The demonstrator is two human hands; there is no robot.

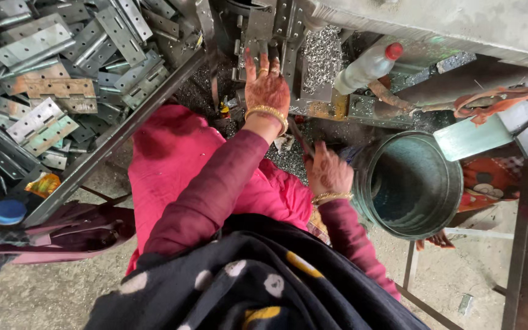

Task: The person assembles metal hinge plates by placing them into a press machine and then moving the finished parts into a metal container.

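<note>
Hinges (50,79), big pile of flat metal ones, fill the tray far left, w/ a round metal bucket (410,183) at right just beside the right hand (328,171), whose fingers look curled but can't tell on what. Left hand (266,85) is spread flat, fingers pressing a small metal plate (258,33) on the machine surface (325,107) up top, near a white bottle (365,67) w/ red cap.

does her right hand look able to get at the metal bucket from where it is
Probably yes: the right hand sits just beside the rim of the metal bucket, apart from it, and nothing visible lies between them.
</note>
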